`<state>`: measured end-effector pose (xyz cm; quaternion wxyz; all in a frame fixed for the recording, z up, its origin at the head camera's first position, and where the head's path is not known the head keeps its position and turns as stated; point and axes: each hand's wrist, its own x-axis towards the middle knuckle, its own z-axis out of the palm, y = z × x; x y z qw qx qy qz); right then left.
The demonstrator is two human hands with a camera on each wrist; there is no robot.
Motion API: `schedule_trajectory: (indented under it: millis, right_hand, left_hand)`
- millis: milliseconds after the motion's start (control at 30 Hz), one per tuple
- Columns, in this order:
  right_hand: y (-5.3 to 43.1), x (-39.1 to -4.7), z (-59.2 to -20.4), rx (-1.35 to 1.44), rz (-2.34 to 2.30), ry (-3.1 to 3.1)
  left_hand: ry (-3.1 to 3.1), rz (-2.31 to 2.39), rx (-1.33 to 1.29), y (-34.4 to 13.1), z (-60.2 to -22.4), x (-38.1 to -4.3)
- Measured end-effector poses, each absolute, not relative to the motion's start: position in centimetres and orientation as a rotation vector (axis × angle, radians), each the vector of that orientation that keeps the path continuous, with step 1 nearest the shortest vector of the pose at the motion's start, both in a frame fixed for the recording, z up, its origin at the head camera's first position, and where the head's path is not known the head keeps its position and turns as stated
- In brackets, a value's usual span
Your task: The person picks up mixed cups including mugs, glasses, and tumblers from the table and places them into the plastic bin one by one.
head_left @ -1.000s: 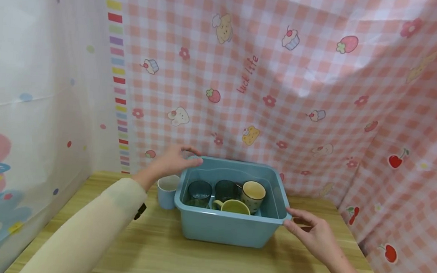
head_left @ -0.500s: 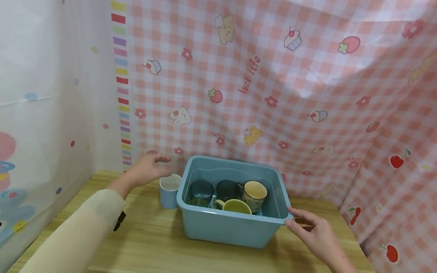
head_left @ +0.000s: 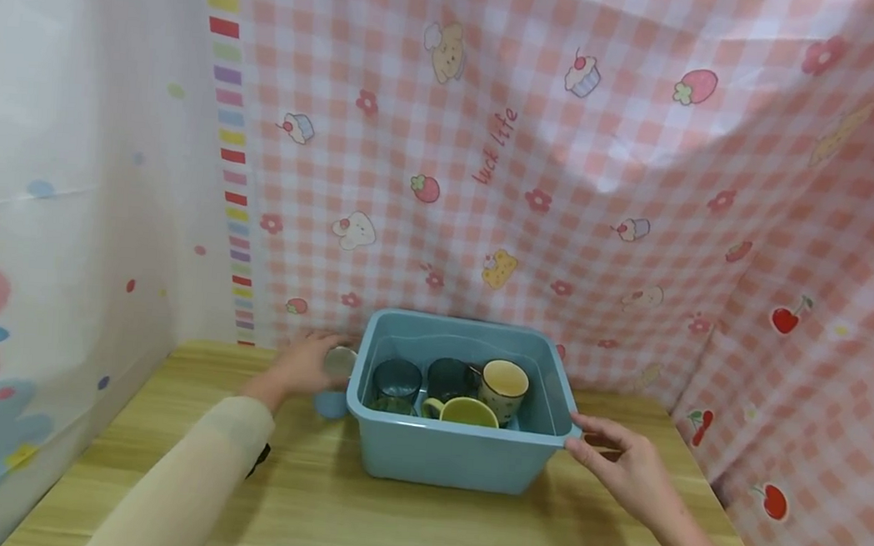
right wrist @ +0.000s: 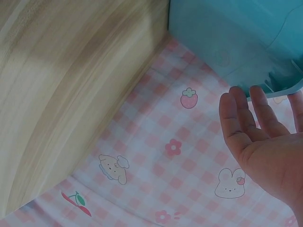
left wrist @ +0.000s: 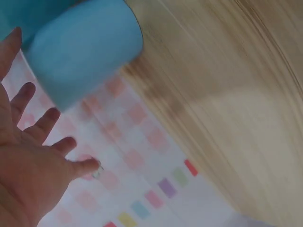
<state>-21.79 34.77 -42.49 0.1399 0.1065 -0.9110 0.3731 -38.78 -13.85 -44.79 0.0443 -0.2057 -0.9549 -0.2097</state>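
A light blue cup (head_left: 331, 404) with a white inside stands on the table, just left of a blue plastic basin (head_left: 456, 458). My left hand (head_left: 307, 365) is beside this cup, partly covering it in the head view. In the left wrist view its fingers are spread and apart from the cup's smooth wall (left wrist: 90, 47). At the basin's right front corner, my right hand (head_left: 626, 468) touches the rim with thumb and fingertips. The right wrist view shows those relaxed fingers (right wrist: 267, 116) against the outside of the basin (right wrist: 227, 42).
Inside the basin are two dark glass cups (head_left: 397, 379), a yellow-green mug (head_left: 469, 411) and a cream patterned mug (head_left: 504, 381). The wooden table (head_left: 302, 507) runs back to a pink checked cloth (head_left: 490, 143), and a white cloth (head_left: 98, 160) hangs at the left.
My left hand has left the basin's back left rim, moved left, then come down beside the blue cup. The right hand stays at the basin's corner.
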Motion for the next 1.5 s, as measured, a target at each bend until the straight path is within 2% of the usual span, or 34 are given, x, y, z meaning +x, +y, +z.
schedule_trajectory:
  millis: [233, 667, 1167, 1500]
  right_hand:
    - [34.5, -21.9, -42.4, 0.292, 1.081, -2.655]
    - [33.8, -22.6, -42.2, 0.311, 1.105, -2.673]
    - [34.5, -22.2, -42.2, 0.267, 1.107, -2.697]
    - [34.8, -21.8, -42.0, 0.262, 1.091, -2.686]
  left_hand:
    - [-2.91, -0.191, -0.682, -11.9, -45.3, -38.2]
    - [-2.935, 0.159, -0.689, -11.1, -45.4, -37.6]
    - [-2.87, 0.149, -0.664, -11.2, -46.1, -37.9]
    - [-2.654, 0.091, -0.872, -13.0, -46.8, -36.0]
